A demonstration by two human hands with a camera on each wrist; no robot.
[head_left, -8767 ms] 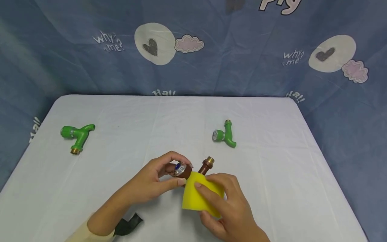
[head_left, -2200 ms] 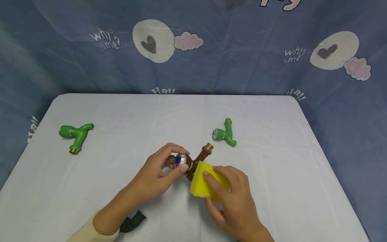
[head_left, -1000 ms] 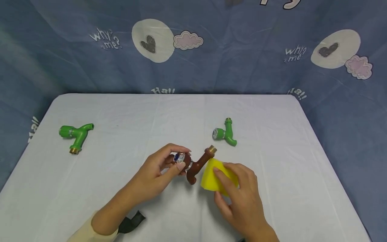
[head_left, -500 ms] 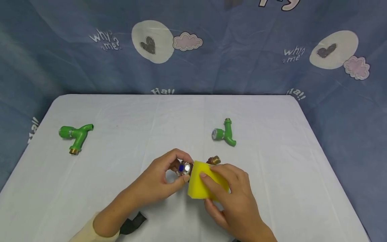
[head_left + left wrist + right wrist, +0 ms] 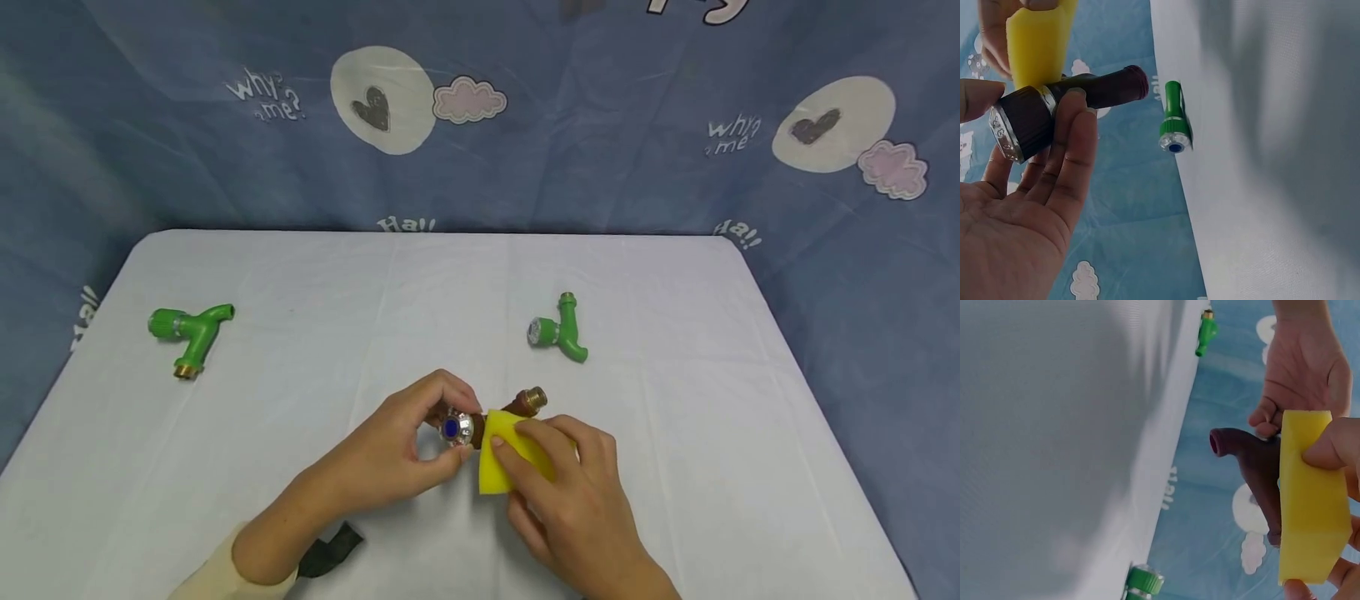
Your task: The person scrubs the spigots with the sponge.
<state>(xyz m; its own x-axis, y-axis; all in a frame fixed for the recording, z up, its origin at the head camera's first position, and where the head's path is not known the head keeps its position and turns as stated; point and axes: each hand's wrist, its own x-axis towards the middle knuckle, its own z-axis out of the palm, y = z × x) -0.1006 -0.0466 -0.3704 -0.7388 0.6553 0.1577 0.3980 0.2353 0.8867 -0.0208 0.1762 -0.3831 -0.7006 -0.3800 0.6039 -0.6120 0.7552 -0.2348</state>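
Observation:
My left hand [image 5: 401,442] grips a brown faucet [image 5: 1107,87] by its ribbed knob, which has a silver rim and a blue centre cap. The faucet's brass threaded end [image 5: 536,397] points up and right in the head view. A yellow sponge [image 5: 498,458] is held in my right hand [image 5: 573,492], thumb on one side and fingers on the other. It lies against the faucet's body and covers part of it in the head view. In the right wrist view, the curved spout sticks out past the sponge.
One green faucet [image 5: 197,335] lies at the left of the white table [image 5: 360,292]. Another green faucet [image 5: 567,329] with a silver-rimmed knob lies beyond my right hand. A black strap [image 5: 330,552] shows beside my left forearm. A blue printed cloth [image 5: 562,150] hangs behind the table.
A second ago the sponge was farther right, near the threaded end, with the spout showing. It has moved left over the body, and the faucet has turned and dropped slightly nearer me.

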